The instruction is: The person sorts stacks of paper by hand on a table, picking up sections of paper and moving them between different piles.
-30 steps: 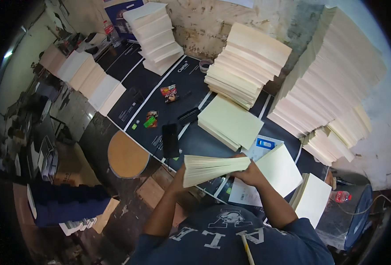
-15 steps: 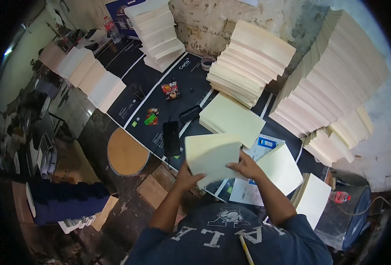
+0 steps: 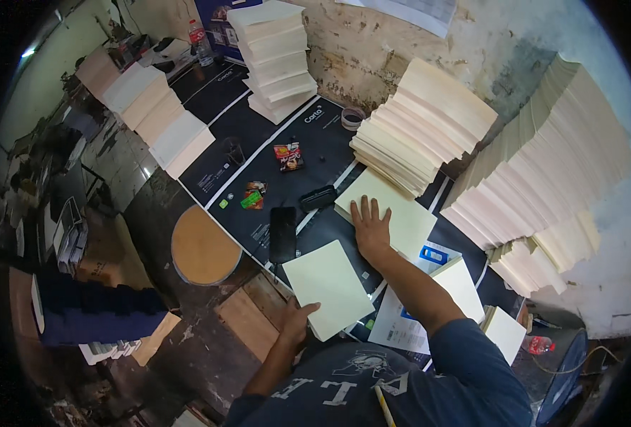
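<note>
My left hand (image 3: 295, 322) grips the lower left edge of a cream sheaf of paper (image 3: 330, 285), thumb on top. The sheaf sits at the front edge of the black-covered table (image 3: 258, 167), close to my body. My right arm reaches forward, and my right hand (image 3: 372, 226) lies flat with spread fingers on a low cream paper stack (image 3: 404, 222). Behind that low stack rises a tall, leaning paper pile (image 3: 429, 121). To the right of my forearm lie another white paper block (image 3: 459, 286) and a printed sheet (image 3: 399, 331).
A black phone (image 3: 283, 235), a dark case (image 3: 317, 198), snack packets (image 3: 288, 156) and a tape roll (image 3: 352, 118) lie on the table. More tall paper piles stand at the back (image 3: 276, 57) and right (image 3: 543, 164). A round stool (image 3: 205, 245) stands at the left.
Both hands held the sheaf before. My right hand has let go and moved forward onto the low stack. The sheaf has come down and turned, still in my left hand.
</note>
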Demonstrator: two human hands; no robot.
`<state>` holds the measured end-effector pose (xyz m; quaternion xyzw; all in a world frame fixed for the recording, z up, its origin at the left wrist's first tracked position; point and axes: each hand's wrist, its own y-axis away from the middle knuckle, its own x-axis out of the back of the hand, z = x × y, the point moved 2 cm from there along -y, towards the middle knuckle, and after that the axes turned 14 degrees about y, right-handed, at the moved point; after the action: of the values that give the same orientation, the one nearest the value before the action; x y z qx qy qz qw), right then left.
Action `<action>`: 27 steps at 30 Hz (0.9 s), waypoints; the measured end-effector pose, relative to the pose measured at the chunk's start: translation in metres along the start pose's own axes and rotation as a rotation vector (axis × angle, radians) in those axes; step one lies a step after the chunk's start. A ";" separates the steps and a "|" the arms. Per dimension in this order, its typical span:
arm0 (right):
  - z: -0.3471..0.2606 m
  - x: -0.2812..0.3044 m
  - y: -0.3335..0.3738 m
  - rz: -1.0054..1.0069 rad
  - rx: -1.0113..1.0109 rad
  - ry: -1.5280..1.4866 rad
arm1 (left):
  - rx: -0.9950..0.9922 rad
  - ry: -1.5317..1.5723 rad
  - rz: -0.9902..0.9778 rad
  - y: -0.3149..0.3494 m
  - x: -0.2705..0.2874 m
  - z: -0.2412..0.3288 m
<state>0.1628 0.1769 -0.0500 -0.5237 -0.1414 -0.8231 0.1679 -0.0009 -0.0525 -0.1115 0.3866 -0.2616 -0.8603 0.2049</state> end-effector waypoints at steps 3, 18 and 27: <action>0.010 -0.002 -0.006 0.005 -0.007 0.047 | 0.006 0.012 -0.004 -0.004 0.004 -0.005; 0.057 0.047 -0.008 0.122 -0.008 0.098 | -0.315 -0.739 0.225 -0.009 -0.010 -0.001; 0.062 0.056 -0.011 0.098 -0.021 -0.070 | 0.160 0.128 -0.150 -0.105 -0.215 0.002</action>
<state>0.1869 0.2048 0.0256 -0.5601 -0.1126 -0.7967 0.1973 0.1144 0.1492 -0.0542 0.4744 -0.2860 -0.8232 0.1245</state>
